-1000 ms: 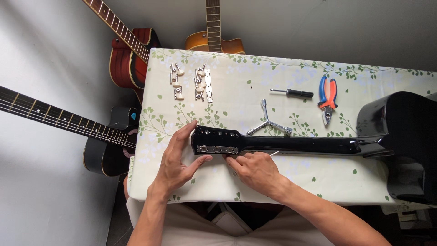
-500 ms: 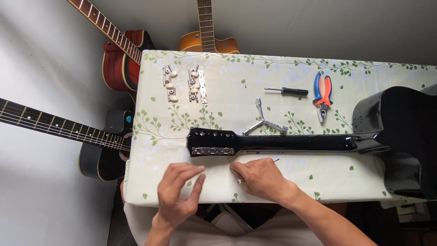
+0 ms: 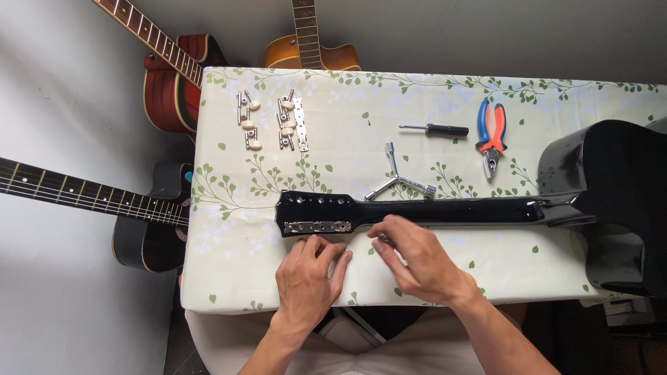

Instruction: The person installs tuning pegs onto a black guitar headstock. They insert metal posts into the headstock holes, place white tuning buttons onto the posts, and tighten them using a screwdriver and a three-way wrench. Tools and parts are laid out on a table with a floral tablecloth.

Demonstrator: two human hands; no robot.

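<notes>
Glossy black lacquered guitar neck and headstock [image 3: 417, 210], centre frame: smooth, mirror-like. Shiny metal tuner plate [image 3: 317, 226] on headstock lower edge. Matt cloth table cover with green leaf print [image 3: 431, 97]. Bright metal three-way wrench [image 3: 398, 179], centre. Pliers with orange and blue plastic grips [image 3: 491, 132], upper right. Glossy red wooden guitar body [image 3: 170, 90], upper left.

Bare forearms, no sleeves; light trousers.

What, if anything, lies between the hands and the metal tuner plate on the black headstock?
Nothing visible does. The left hand and right hand rest just below the tuner plate on the headstock, with only bare tablecloth between.
</notes>
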